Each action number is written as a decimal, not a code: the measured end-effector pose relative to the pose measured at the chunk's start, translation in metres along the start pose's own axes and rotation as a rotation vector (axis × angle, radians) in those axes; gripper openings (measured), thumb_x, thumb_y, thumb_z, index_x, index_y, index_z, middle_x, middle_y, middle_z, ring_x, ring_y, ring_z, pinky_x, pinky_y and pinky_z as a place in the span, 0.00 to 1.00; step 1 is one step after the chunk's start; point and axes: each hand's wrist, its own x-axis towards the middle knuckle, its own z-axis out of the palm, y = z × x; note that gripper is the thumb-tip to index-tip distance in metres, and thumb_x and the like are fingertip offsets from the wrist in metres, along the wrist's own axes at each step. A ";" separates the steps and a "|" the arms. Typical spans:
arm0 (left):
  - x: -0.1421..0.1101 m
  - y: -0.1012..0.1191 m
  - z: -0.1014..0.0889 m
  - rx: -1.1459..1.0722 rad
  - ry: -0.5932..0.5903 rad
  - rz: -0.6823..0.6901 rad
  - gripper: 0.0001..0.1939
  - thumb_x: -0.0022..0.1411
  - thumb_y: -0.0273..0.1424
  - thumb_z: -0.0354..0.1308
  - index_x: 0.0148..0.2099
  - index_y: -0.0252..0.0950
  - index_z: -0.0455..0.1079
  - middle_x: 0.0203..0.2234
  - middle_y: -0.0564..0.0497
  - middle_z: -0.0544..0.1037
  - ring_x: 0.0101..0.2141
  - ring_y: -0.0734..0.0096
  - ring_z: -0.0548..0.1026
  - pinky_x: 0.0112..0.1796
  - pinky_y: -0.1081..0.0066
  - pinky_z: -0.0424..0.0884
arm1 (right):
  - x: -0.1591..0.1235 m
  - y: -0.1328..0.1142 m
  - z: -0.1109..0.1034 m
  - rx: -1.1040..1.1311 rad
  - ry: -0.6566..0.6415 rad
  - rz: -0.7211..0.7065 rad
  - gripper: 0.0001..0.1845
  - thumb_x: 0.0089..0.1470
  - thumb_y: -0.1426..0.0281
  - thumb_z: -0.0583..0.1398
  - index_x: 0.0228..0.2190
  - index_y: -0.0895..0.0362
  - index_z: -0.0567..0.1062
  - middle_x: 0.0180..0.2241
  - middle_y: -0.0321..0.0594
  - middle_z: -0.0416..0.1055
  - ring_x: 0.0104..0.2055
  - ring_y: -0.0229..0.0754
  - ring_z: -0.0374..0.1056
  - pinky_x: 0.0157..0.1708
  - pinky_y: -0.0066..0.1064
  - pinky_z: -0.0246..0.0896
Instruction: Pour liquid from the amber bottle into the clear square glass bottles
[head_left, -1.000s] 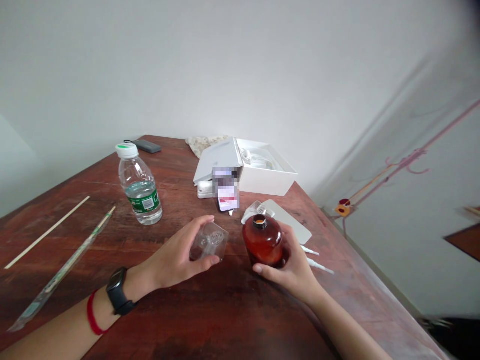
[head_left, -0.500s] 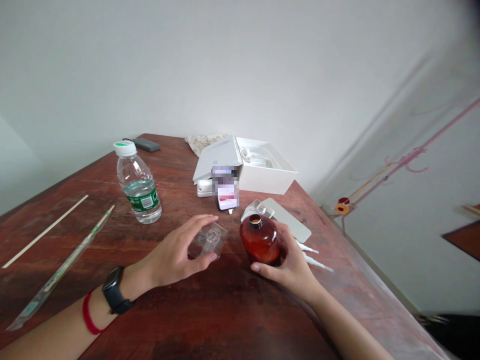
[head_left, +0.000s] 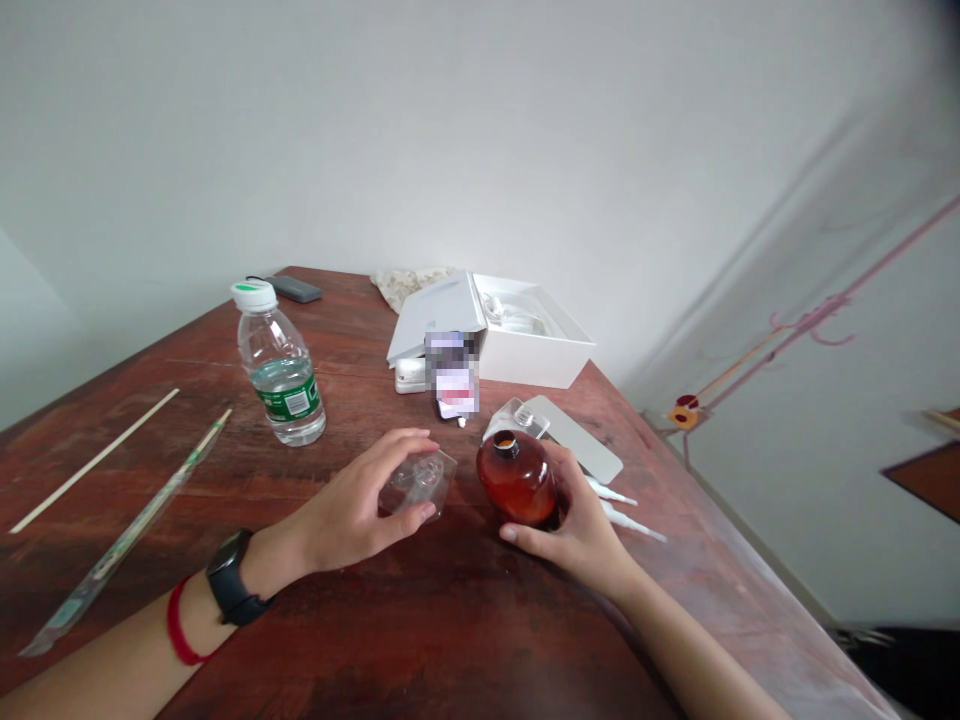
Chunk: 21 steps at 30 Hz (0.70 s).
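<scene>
My right hand (head_left: 581, 525) is wrapped round an amber brown bottle (head_left: 516, 478) with an open neck, which leans a little to the left on the wooden table (head_left: 420, 620). My left hand (head_left: 352, 510), with a black watch and a red band at the wrist, pinches a small clear plastic container (head_left: 418, 482) between thumb and fingers, just left of the bottle. The two objects are close but apart.
A water bottle (head_left: 279, 365) with a white cap stands at the left. Two long sticks (head_left: 112, 500) lie further left. Behind are a phone (head_left: 452, 385), an open white box (head_left: 517, 335), a flat white lid (head_left: 574, 440) and white nozzles (head_left: 622, 510). The table edge runs along the right.
The amber bottle has tipped slightly to the left and moved a little away from me in my right hand. My left hand holds the clear container in nearly the same place.
</scene>
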 end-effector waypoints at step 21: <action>0.000 -0.006 0.010 -0.149 0.033 -0.089 0.54 0.50 0.51 0.80 0.70 0.44 0.57 0.66 0.38 0.72 0.64 0.43 0.72 0.66 0.44 0.68 | 0.000 0.001 -0.005 -0.086 -0.043 -0.067 0.48 0.48 0.52 0.77 0.65 0.50 0.68 0.65 0.54 0.72 0.66 0.65 0.70 0.65 0.56 0.67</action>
